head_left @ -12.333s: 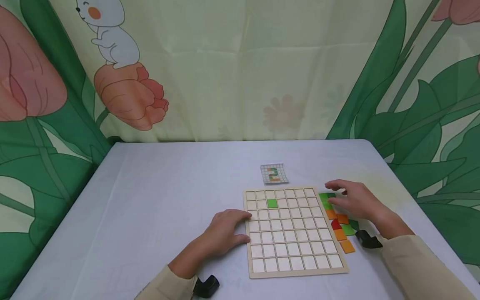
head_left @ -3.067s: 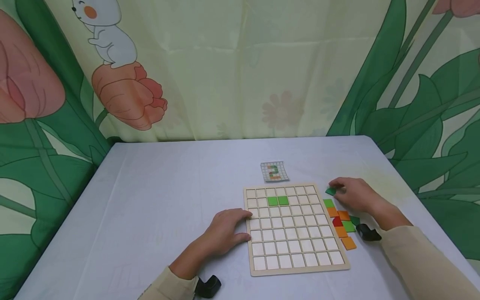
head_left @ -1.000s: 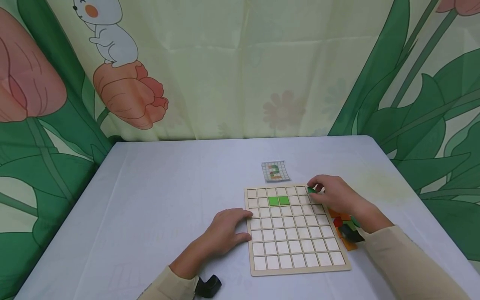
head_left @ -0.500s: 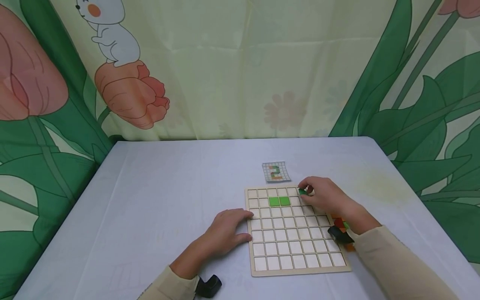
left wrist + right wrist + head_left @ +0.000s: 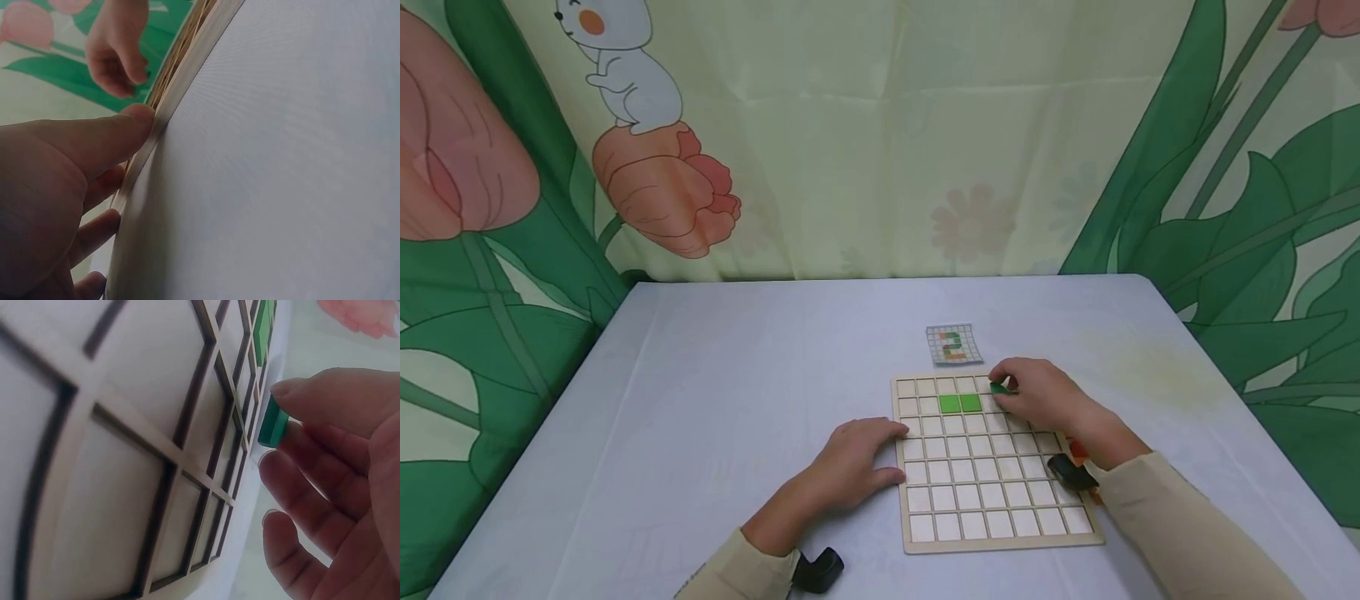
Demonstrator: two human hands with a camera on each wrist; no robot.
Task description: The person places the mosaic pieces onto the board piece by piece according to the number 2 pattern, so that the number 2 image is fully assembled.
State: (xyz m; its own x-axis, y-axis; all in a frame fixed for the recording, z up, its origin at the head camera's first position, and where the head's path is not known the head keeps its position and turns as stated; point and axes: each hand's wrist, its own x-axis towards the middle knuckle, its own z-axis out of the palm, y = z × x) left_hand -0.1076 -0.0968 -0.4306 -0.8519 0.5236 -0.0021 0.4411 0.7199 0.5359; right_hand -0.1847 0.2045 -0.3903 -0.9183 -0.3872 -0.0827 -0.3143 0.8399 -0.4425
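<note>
A wooden grid board (image 5: 1004, 547) with square white cells lies on the white table. Two light green square tiles (image 5: 959, 403) fill neighbouring cells in its second row. My right hand (image 5: 1048, 396) pinches a dark green tile (image 5: 1000, 388) between thumb and fingers, over the board's upper right cells. In the right wrist view this dark green tile (image 5: 273, 425) is held tilted, close above the grid. My left hand (image 5: 855, 467) rests at the board's left edge; the left wrist view shows the thumb (image 5: 134, 122) and fingertips touching the rim, not curled round it.
A small card (image 5: 954, 344) with a coloured grid pattern lies behind the board. Beyond the board's right edge, loose orange and red tiles (image 5: 1078, 451) are mostly hidden by my right forearm. A printed curtain (image 5: 865, 150) hangs behind the table.
Earlier, a second light green tile joined the first on the board. My right hand picked up the dark green tile and carried it left over the board. The left hand stayed put.
</note>
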